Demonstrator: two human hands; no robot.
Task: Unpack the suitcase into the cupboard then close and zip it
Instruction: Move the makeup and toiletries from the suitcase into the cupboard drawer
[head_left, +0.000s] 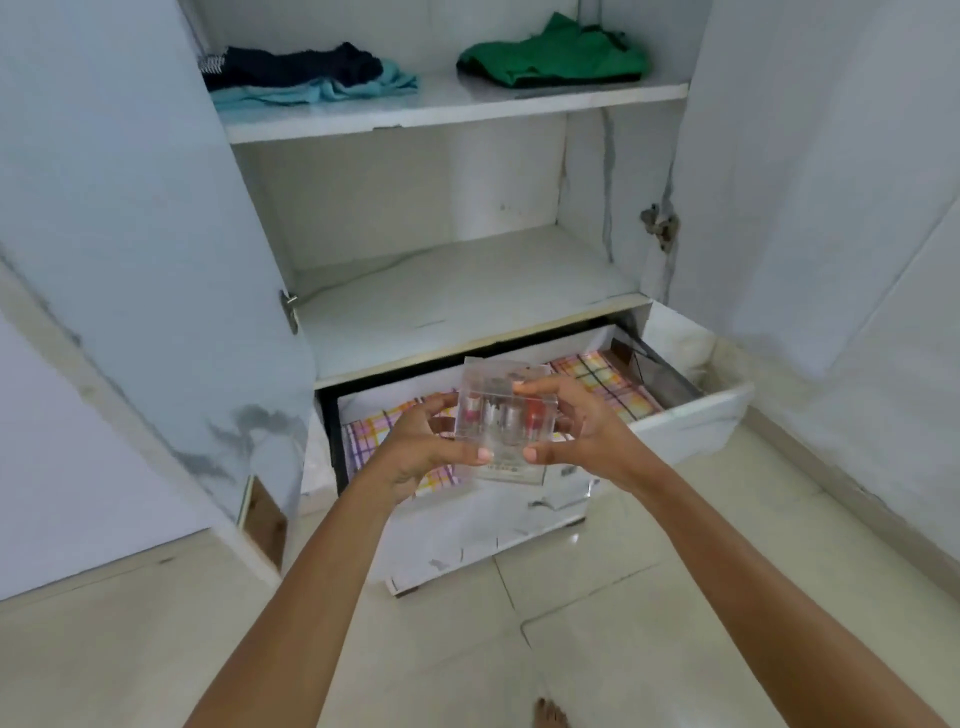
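Observation:
A clear plastic box with small red, pink and silver bottles inside is held between both hands above the pulled-out drawer of the white cupboard. My left hand grips its left side, thumb on the near edge. My right hand grips the right side, fingers over the top. A checked cloth lines the drawer. The suitcase is out of view.
Both cupboard doors stand open. On the top shelf lie dark and light-blue clothes at the left and a green garment at the right. The middle shelf is bare. A bare foot stands on the tiled floor.

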